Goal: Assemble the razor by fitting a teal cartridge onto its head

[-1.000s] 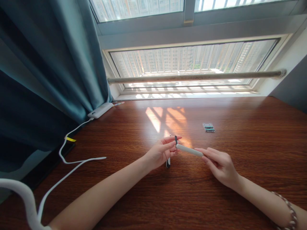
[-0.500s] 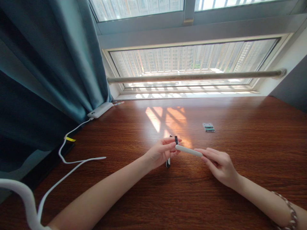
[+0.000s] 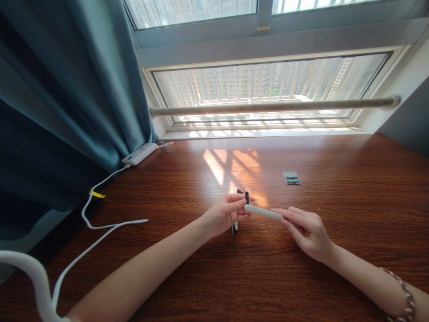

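A slim white handle point(image 3: 264, 212) slants across the space between my hands, above the table. My right hand point(image 3: 310, 230) pinches its right end between thumb and fingertips. At the handle's left end is a small black rectangular piece point(image 3: 247, 197), standing crosswise like a razor head. My left hand point(image 3: 225, 214) is closed around that end, thumb on top; its fingers partly hide the join, so I cannot tell whether the two parts are attached. Under my left hand lies a black-and-white tool point(image 3: 235, 228) with a metallic far end, its middle hidden by the fingers.
A small clear pack with green strips point(image 3: 292, 178) lies on the brown wooden table point(image 3: 351, 192) at the right back. A white power bank point(image 3: 140, 154) with a white cable point(image 3: 87, 210) is at the left by the blue curtain point(image 3: 83, 80). The window is behind.
Almost nothing differs. The handle's left end and the black piece have shifted very slightly downward; both hands keep their hold.
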A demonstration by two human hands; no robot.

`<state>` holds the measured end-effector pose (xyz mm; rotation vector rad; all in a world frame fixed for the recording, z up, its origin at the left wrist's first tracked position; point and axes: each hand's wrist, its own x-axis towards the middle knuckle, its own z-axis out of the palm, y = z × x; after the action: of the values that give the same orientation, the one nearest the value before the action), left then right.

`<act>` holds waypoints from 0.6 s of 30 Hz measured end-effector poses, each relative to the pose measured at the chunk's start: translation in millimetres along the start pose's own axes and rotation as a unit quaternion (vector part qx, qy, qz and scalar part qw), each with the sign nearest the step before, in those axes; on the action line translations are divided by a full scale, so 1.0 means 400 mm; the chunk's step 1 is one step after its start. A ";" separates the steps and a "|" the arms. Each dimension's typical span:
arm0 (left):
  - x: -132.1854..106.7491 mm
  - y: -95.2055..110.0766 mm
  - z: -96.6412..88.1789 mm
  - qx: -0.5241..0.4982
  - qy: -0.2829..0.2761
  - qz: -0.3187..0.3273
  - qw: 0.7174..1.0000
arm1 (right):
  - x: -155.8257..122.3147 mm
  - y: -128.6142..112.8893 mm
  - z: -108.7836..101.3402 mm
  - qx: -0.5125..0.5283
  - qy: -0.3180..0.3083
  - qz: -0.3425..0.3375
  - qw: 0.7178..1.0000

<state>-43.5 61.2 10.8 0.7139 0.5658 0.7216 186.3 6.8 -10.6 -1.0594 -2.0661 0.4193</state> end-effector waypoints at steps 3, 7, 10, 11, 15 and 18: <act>0.000 -0.001 -0.001 0.005 -0.005 0.002 1.000 | 0.000 -0.001 0.000 -0.003 0.004 -0.002 1.000; 0.000 -0.001 -0.001 -0.001 -0.010 0.002 1.000 | -0.001 0.001 0.001 -0.018 0.006 0.000 1.000; 0.001 -0.002 -0.002 0.000 -0.014 0.005 1.000 | -0.001 0.001 0.002 -0.020 0.009 0.003 1.000; 0.001 -0.002 -0.002 0.001 -0.013 0.006 1.000 | -0.001 0.001 0.002 -0.018 0.007 0.002 1.000; 0.003 -0.003 -0.004 -0.001 -0.011 0.007 1.000 | -0.002 0.003 0.003 -0.021 -0.001 0.001 1.000; 0.004 -0.002 -0.004 -0.001 -0.016 0.007 1.000 | -0.003 0.003 0.003 -0.023 0.002 0.008 1.000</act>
<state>-43.4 62.6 8.7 0.7271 0.5322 0.7219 186.7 6.7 -12.7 -1.1028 -2.0736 0.3787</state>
